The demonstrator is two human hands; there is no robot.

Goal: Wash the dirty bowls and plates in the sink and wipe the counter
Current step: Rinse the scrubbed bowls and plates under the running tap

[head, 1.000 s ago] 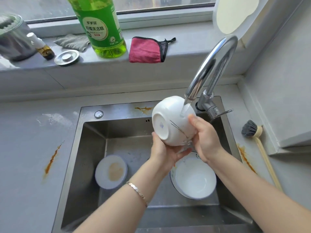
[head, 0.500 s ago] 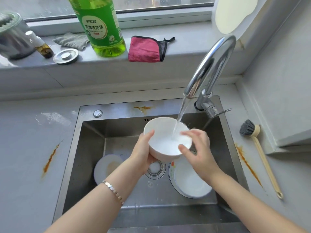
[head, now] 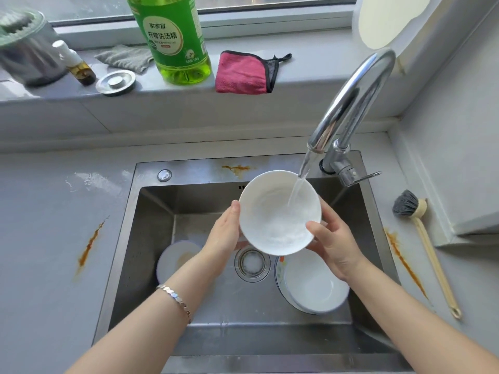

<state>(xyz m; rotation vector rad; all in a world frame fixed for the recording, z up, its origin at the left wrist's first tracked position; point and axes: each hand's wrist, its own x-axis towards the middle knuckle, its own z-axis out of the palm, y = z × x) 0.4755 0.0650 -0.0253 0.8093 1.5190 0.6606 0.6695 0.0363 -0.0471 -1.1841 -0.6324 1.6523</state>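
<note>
head view: your left hand (head: 224, 233) and right hand (head: 334, 244) grip a bowl (head: 272, 211) under the tap (head: 351, 103); a dirty plate (head: 175, 257) and stained counter (head: 54, 238) await cleaning.

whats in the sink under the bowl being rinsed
Below the held bowl: drain strainer; a white bowl on a patterned plate at right; a stained dish at left, partly covered by the left forearm.

Daylit window (head: 270, 20) above a grey sill (head: 310, 74).
</note>
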